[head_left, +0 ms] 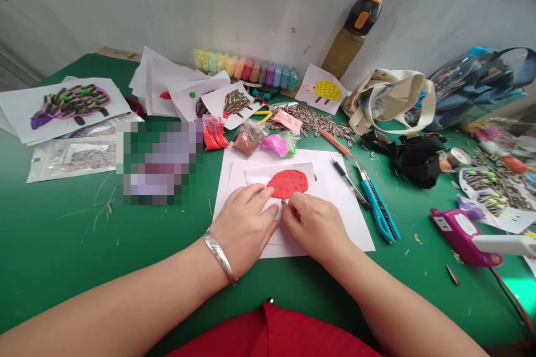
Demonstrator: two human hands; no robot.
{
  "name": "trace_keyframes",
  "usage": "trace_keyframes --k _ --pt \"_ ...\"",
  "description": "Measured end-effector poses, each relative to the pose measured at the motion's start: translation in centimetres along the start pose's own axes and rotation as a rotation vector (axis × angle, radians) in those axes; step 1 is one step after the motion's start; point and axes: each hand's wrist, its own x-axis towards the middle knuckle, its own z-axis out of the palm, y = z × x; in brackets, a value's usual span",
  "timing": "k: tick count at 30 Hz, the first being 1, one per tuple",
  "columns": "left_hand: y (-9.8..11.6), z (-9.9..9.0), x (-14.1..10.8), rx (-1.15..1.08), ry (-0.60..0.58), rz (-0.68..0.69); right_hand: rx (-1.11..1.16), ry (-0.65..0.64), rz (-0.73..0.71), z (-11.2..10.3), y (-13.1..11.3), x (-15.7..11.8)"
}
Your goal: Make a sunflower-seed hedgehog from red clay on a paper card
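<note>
A red oval of modelling clay [288,183] with a dimpled surface is stuck on a small white card [255,174], which lies on larger white paper sheets [355,234]. My left hand [245,226], with a silver bangle at the wrist, rests flat on the card with its fingers stretched toward the clay's lower left edge. Just below the clay, my right hand [314,223] is closed in a pinch at the card. A tiny dark bit shows at its fingertips, but its kind is unclear. The clay's lower edge is partly hidden by my fingers.
Right of the paper lie a black pen [350,183] and a teal utility knife [379,206]. Behind are clay bags [250,136], loose sunflower seeds [316,120] and a bottle [347,39]. Hedgehog pictures [25,106] lie left; a magenta glue gun [464,237] lies right.
</note>
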Motion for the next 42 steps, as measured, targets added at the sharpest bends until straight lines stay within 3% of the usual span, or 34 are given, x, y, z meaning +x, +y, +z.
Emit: trace_keyframes --k 17,23,29,42 --pt "-0.1 0.1 -0.1 -0.017 -0.021 -0.005 0.044 -0.001 -0.006 -0.2 0.3 0.0" --pt "-0.1 0.0 -0.2 -0.023 -0.061 -0.014 0.037 -0.027 0.065 -0.5 0.9 0.0" --pt "0.0 0.0 -0.1 -0.024 -0.054 -0.027 0.012 -0.031 -0.007 -0.2 1.0 -0.1" --pt "0.0 0.0 -0.1 0.001 -0.067 -0.027 0.072 -0.078 0.017 -0.9 1.1 -0.2"
